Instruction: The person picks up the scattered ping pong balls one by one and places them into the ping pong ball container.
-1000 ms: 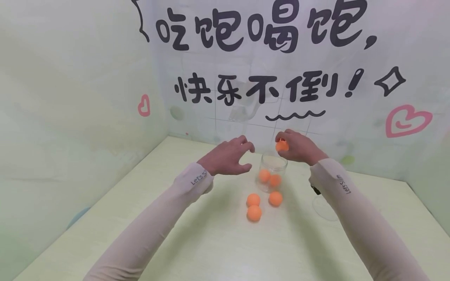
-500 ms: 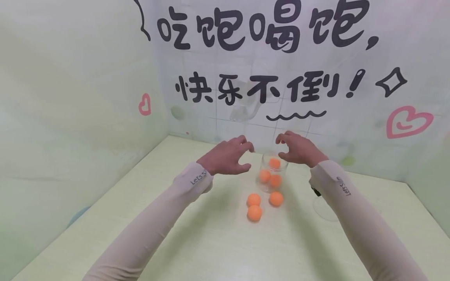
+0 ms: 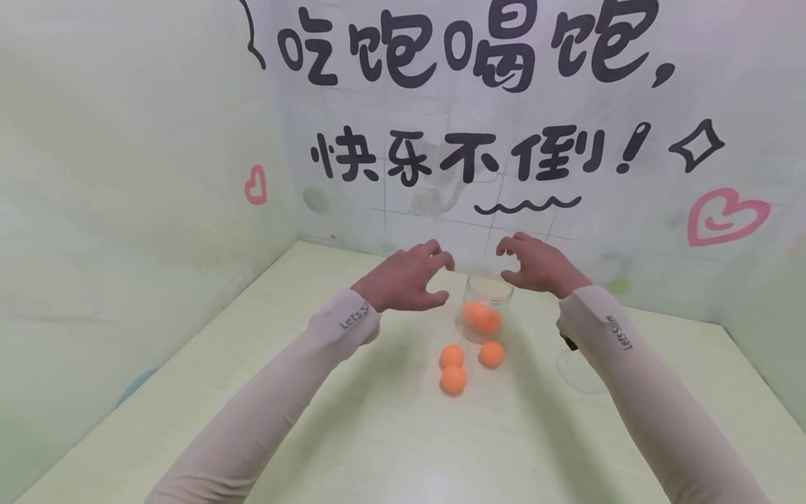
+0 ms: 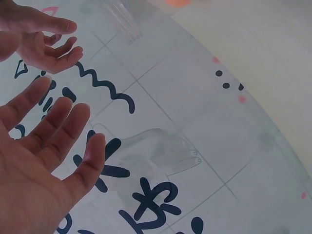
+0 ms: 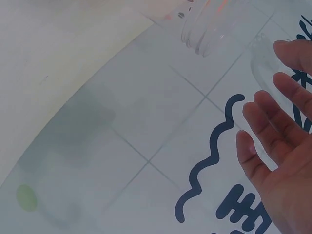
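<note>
Grasping nothing, left hand (image 3: 406, 278) and right hand (image 3: 538, 264) flank a clear screw-neck jar (image 3: 489, 297)

Both hands are held in the air, fingers loosely bent. The left hand is just left of the jar, its thumb and fingertips turned towards it. The right hand is at the jar's upper right, its thumb overlapping the rim in the head view; whether it touches cannot be told.

The jar stands upright on a pale green table (image 3: 378, 434). Low inside it lie orange table-tennis balls (image 3: 476, 314), overlapping so that their number is hard to tell. Just in front of the jar is a single ball (image 3: 492, 354); to its front left is a close-set pair of balls (image 3: 453, 380), one nearer the person than the other. To the jar's front right lies a clear round disc (image 3: 582, 371), partly hidden by the right sleeve (image 3: 655, 392). Behind the jar rises a pale wall (image 3: 403, 227) with black Chinese lettering (image 3: 469, 138) above a wavy line (image 3: 527, 207).
</note>
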`<state>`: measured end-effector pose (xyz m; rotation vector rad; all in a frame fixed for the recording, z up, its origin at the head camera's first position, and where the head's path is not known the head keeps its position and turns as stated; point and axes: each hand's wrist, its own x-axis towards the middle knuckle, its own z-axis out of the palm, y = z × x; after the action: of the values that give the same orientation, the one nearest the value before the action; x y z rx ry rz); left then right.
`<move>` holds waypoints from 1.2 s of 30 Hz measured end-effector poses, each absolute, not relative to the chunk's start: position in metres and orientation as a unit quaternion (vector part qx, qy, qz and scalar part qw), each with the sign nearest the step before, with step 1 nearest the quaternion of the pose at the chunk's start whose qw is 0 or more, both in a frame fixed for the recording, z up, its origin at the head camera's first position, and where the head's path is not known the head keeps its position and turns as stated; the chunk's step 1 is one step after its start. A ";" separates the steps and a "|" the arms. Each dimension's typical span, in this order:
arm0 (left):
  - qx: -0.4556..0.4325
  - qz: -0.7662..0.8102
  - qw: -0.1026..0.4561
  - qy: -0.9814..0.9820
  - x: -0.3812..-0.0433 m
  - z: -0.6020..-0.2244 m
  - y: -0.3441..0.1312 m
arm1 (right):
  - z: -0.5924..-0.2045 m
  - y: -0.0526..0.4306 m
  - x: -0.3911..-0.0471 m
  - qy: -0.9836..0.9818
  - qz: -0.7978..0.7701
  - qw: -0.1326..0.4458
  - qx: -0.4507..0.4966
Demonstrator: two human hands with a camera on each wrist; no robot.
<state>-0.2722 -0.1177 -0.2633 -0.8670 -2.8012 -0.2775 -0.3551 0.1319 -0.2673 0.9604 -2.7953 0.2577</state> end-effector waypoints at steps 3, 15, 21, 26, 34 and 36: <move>-0.294 -0.093 0.099 -0.946 -0.273 -0.263 -0.118 | -0.267 0.133 -0.355 -0.937 0.089 0.088 0.325; -0.300 -0.093 0.107 -0.943 -0.275 -0.264 -0.117 | -0.263 0.140 -0.351 -0.936 0.092 0.090 0.329; -0.302 -0.092 0.105 -0.943 -0.274 -0.263 -0.116 | -0.263 0.145 -0.348 -0.934 0.095 0.096 0.332; -0.302 -0.096 0.102 -0.943 -0.275 -0.263 -0.117 | -0.264 0.149 -0.345 -0.929 0.099 0.106 0.340; -0.300 -0.100 0.098 -0.944 -0.275 -0.265 -0.116 | -0.267 0.160 -0.336 -0.921 0.113 0.116 0.355; -0.301 -0.099 0.099 -0.943 -0.275 -0.266 -0.116 | -0.267 0.163 -0.333 -0.921 0.114 0.115 0.355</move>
<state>-0.2753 -0.1160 -0.2658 -0.8911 -2.7903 -0.2936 -0.3328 0.1633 -0.2670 1.0391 -2.6989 0.3353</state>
